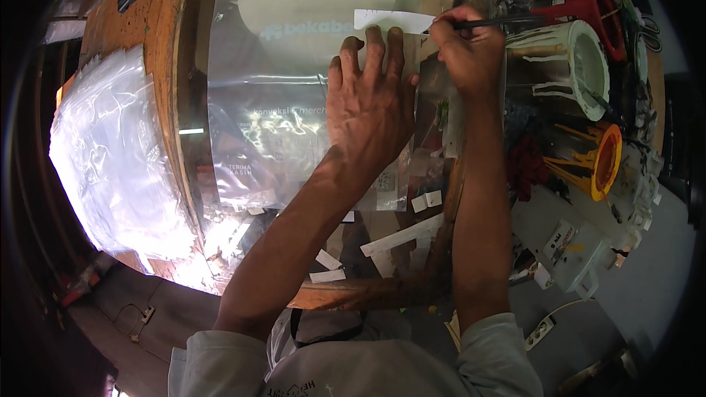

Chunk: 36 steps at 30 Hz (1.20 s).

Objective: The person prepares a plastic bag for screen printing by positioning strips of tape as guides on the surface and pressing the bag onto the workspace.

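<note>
Alignment or marking of the white strip (393, 20) looks to me like the step in hand. I see it lying across the upper right of a flat, clear printed bag (268, 95), its right end reaching past the bag's side, on a glass-topped bench (353, 295) with a wooden frame. The left hand (371, 99) is palm down over the bag, its grip spread, two fingertips at the strip's lower edge. The right hand (471, 55) has its grip pinching a dark pen-like tool (478, 23) by the strip's right end; whether the tip touches, I cannot tell. As I judge it, the next move calls for firm left pressure and a small, steady right stroke.

Beyond the right forearm I have a white-rimmed pot (601, 66) streaked with white drips, an orange-rimmed pot (610, 151) with yellow runs, and a red pot (570, 11); their contents I cannot make out. More clear bags (114, 162) lie heaped at left.
</note>
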Tool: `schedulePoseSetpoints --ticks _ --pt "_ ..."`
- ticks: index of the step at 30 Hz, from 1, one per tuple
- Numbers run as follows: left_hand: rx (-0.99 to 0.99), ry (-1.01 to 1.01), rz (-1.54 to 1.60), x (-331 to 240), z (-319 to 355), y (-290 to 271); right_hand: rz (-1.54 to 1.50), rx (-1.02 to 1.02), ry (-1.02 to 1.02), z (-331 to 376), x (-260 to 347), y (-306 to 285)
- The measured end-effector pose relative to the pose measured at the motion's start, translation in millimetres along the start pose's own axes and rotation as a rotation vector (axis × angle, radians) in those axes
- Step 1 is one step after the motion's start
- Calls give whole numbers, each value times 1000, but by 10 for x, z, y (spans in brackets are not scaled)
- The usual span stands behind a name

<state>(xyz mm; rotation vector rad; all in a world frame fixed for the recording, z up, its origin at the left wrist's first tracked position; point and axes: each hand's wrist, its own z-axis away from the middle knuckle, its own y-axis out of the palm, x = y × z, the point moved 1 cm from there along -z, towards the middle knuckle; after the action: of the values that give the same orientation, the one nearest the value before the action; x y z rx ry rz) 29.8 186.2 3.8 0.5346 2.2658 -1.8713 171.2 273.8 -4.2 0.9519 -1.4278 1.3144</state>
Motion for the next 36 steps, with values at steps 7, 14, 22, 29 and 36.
schedulePoseSetpoints --ticks 7,14,22,29,36 --pt "11 -6 -1 16 10 0 -179 -105 -195 88 285 -148" --pt "-4 -12 27 21 25 22 1126 206 -391 66 500 -107" --pt "2 -23 76 52 61 52 1036 224 -312 -166 307 -165" --pt "22 -23 138 57 70 15 1046 203 -227 -246 343 -223" --pt "110 -20 77 70 81 12 320 357 -276 -250 764 298"
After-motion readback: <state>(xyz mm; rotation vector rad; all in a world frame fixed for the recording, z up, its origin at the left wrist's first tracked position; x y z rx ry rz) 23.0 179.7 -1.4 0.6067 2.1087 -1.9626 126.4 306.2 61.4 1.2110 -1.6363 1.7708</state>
